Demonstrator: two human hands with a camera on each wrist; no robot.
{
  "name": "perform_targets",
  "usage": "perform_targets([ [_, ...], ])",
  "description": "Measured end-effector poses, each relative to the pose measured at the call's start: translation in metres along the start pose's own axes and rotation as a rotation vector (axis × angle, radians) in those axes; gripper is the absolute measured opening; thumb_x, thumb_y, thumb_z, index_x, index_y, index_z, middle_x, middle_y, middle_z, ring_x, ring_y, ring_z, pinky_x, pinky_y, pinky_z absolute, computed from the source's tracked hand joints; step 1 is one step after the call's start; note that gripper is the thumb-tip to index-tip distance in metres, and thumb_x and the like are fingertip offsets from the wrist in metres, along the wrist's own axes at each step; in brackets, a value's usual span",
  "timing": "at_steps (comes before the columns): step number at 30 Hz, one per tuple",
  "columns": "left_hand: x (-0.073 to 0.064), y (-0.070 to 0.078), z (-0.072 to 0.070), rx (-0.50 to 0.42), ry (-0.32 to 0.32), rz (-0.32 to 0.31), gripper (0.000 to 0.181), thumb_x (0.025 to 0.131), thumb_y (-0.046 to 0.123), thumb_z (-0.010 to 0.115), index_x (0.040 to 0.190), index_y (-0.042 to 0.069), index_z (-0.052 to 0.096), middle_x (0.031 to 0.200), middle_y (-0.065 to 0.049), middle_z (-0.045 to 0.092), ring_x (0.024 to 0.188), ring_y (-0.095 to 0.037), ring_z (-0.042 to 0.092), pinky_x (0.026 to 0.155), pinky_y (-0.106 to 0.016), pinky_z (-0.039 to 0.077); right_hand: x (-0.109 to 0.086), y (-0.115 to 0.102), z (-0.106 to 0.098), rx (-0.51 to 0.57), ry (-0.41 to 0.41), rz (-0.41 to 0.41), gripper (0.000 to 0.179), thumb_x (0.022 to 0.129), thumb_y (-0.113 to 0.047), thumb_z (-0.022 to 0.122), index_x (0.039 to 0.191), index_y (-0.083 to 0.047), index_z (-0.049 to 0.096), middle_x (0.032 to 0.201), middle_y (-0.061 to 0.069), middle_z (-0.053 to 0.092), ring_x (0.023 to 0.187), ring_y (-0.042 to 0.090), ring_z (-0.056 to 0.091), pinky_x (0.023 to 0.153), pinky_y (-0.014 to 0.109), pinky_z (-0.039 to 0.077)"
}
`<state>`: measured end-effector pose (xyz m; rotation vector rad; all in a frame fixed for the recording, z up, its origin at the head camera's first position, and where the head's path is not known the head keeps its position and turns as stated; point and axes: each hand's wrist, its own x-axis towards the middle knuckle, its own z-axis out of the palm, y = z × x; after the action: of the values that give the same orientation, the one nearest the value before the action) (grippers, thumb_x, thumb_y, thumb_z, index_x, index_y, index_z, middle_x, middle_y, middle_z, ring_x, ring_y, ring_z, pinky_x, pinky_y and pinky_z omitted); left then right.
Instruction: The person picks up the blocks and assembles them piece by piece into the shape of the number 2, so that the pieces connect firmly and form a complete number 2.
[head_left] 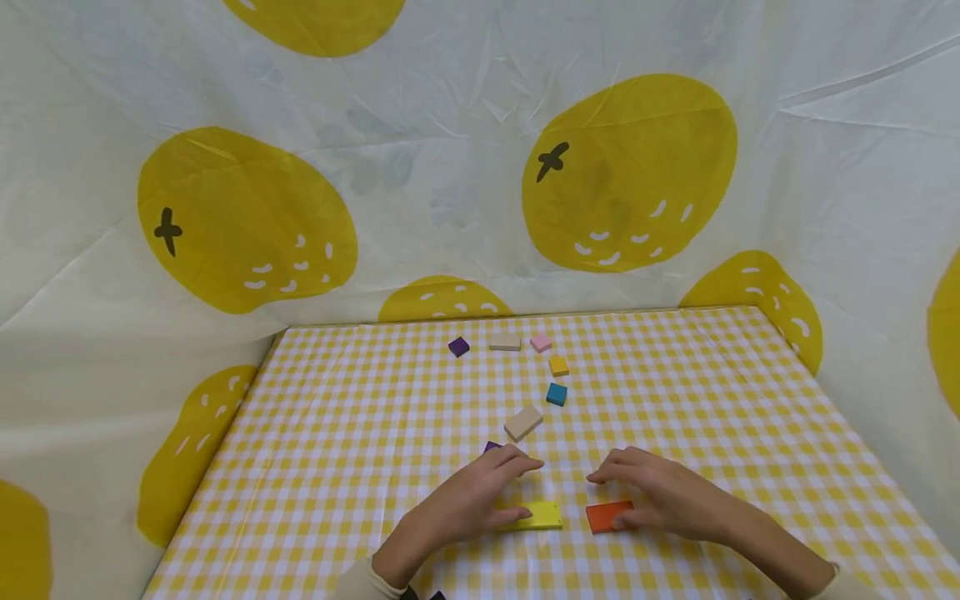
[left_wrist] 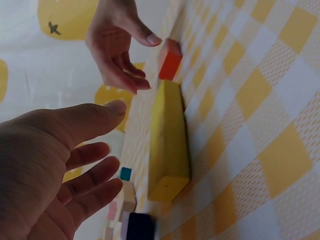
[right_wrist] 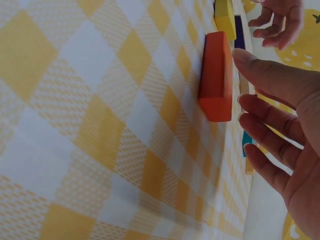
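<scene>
My left grip point(head_left: 476, 497) and right grip point(head_left: 667, 497) are empty, fingers loose, near the yellow block point(head_left: 546, 515) and orange block point(head_left: 602, 518), apart on the tabletop point(head_left: 360, 433). I judge: arranging; next move needs light pinches.

And it's soft, even light in the head view, falling across the checked cloth point(head_left: 675, 400) around the left hand point(head_left: 480, 496) and right hand point(head_left: 667, 496), with the curtain point(head_left: 450, 192) beyond them a muted, greyish white! Over to the left wrist, and it's dimmer, the palm in shade, a thin shadow hugging the yellow block point(left_wrist: 167, 135) beside the thumb, while the dark block point(left_wrist: 139, 227) below the fingertips goes soft and smeary. Right wrist, dim too, faint shade on the cloth below the fingers, and the rows of checks bow visibly away from the grip!
</scene>
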<state>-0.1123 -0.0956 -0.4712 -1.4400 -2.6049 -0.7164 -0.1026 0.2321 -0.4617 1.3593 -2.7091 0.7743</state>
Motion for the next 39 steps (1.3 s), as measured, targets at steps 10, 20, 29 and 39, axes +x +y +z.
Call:
perform_targets([
  [10,0.002,0.004,0.019,-0.012,-0.079,0.000,0.049,0.090,0.028,0.079,0.133,0.010,0.062,0.123,0.003,0.060,0.110,-0.004,0.059,0.098,-0.011,0.043,-0.002,0.001,0.009,0.044,-0.015,-0.033,0.041,0.085,-0.031,0.082,0.118,-0.010,0.071,0.115,-0.006,0.062,0.099,0.011,0.064,0.081,0.028,0.058],
  [20,0.004,0.010,0.022,0.064,-0.117,-0.029,0.034,0.089,0.028,0.080,0.119,0.013,0.073,0.109,0.006,0.064,0.096,0.001,0.057,0.087,-0.008,0.044,-0.002,-0.001,0.012,0.078,-0.043,-0.015,0.030,0.086,-0.026,0.082,0.112,-0.012,0.076,0.109,-0.009,0.062,0.092,0.001,0.058,0.077,0.025,0.056],
  [29,0.009,0.012,0.022,0.083,-0.114,-0.043,0.033,0.089,0.024,0.080,0.118,0.011,0.074,0.110,0.004,0.066,0.097,-0.002,0.060,0.085,-0.010,0.046,-0.003,-0.001,0.012,0.116,-0.046,-0.001,0.026,0.089,-0.025,0.079,0.111,-0.011,0.077,0.108,-0.008,0.062,0.091,0.001,0.057,0.075,0.024,0.055],
  [39,0.019,0.011,0.027,0.113,-0.086,-0.065,0.029,0.090,0.025,0.079,0.115,0.013,0.076,0.107,0.005,0.064,0.092,-0.003,0.057,0.078,-0.010,0.045,0.005,-0.002,0.012,-0.009,-0.031,0.025,0.029,0.087,-0.023,0.081,0.113,-0.010,0.076,0.108,-0.007,0.060,0.093,0.003,0.057,0.078,0.026,0.056],
])
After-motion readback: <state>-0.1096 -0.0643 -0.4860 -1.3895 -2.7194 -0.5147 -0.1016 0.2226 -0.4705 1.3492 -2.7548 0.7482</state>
